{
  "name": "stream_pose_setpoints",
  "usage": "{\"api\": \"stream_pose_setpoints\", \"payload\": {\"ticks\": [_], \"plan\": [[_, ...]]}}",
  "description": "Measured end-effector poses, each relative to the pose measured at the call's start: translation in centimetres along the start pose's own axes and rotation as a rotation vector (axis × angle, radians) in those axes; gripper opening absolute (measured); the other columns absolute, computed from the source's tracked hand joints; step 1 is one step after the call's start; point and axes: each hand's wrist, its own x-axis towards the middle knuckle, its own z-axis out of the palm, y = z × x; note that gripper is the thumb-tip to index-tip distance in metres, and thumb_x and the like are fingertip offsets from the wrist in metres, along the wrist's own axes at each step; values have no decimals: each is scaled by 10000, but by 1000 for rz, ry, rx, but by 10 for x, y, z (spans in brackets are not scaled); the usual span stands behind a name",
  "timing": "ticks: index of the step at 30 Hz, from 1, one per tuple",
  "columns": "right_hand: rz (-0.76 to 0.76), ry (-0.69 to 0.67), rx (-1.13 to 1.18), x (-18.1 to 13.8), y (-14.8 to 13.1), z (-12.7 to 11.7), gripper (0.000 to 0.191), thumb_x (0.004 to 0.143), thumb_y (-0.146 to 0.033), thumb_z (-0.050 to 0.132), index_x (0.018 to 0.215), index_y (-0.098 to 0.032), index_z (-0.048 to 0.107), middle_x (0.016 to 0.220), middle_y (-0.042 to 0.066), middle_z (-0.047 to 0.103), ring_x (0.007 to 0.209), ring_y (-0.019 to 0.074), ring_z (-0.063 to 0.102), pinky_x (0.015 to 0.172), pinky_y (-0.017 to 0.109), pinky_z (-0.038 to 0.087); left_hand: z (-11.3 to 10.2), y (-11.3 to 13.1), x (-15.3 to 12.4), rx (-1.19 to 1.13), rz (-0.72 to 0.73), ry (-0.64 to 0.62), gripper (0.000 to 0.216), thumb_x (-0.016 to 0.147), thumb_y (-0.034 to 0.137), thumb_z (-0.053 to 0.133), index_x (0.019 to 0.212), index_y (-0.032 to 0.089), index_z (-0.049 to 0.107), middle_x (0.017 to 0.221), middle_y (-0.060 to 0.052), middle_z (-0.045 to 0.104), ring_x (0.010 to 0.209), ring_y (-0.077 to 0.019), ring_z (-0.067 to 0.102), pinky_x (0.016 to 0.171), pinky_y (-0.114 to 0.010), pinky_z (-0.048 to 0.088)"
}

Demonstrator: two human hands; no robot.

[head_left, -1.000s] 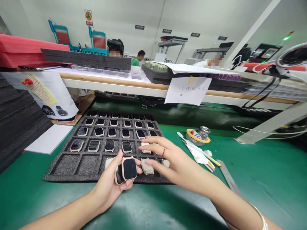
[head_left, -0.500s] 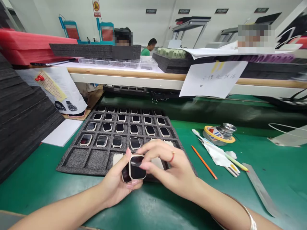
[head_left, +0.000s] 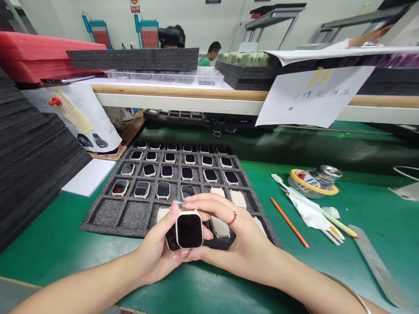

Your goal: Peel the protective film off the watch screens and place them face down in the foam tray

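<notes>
Watch case at the foam tray's near edge — your left hand clamps its sides, your right hand pinches its top; keep its dark face unsmudged.

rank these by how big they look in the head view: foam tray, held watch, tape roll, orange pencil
1. foam tray
2. tape roll and held watch look alike; the watch is nearer the camera, so unsure
3. orange pencil, long but thin
</notes>
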Motion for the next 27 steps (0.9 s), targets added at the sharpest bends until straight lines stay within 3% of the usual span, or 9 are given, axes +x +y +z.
{"api": "stream_pose_setpoints", "payload": {"ticks": [5, 7, 10, 12, 16, 21, 27], "plan": [[-10, 1, 63, -2, -2, -2, 812, 775, -211, 826, 1455, -250, 383, 1447, 112, 507, 1371, 253, 469, 1159, 431, 426, 2, 1, 0, -13, -20, 5, 469, 819, 562, 738, 951, 112, 749, 800, -96, 692, 423, -35, 443, 425, -146, 337], [17, 145, 128, -3, -4, -6, 652, 852, -141, 723, 1426, -265, 440, 1404, 94, 556, 1314, 240, 539, 1109, 418, 494, 2, 1, 0, -25, -19, -6, 479, 820, 555, 741, 966, 99, 745, 779, -100, 682, 428, -33, 438, 414, -136, 301], [-61, 304, 60, -5, -8, -12, 405, 889, -13, 617, 1189, -283, 640, 1080, 22, 731, 1032, 175, 711, 918, 306, 619, 1, 0, 0, -23, -10, -30, 476, 828, 551, 735, 940, 89, 741, 787, -113, 675, 442, -33, 435, 416, -133, 279], [-165, 219, -74, -6, -11, -16, 368, 880, 4, 629, 1124, -266, 681, 990, 18, 755, 963, 175, 729, 880, 293, 627, 1, 0, 1, -29, -10, -43, 454, 825, 544, 742, 891, 94, 735, 749, -90, 652, 451, -37, 440, 424, -133, 281], [-277, -6, -160, -11, -10, -16, 338, 992, -137, 496, 1285, -243, 628, 1139, 48, 734, 1055, 199, 701, 973, 333, 594, 2, 1, 0, -60, -19, -37, 443, 809, 542, 759, 902, 110, 724, 677, -31, 579, 454, -34, 425, 428, -126, 284], [-309, 18, -241, -16, -5, -8, 413, 997, -202, 457, 1368, -352, 559, 1065, 17, 754, 973, 230, 728, 897, 375, 626, 2, 1, -1, -37, -37, -34, 482, 791, 556, 770, 923, 97, 710, 739, -27, 558, 479, -20, 393, 422, -118, 257], [-344, 3, -351, -8, -10, -6, 332, 907, -152, 653, 1230, -213, 608, 1025, 53, 747, 930, 202, 697, 913, 369, 580, 1, -1, 2, 31, 15, -13, 507, 785, 610, 748, 860, 115, 670, 601, 31, 458, 424, -18, 306, 403, -133, 209]]}}
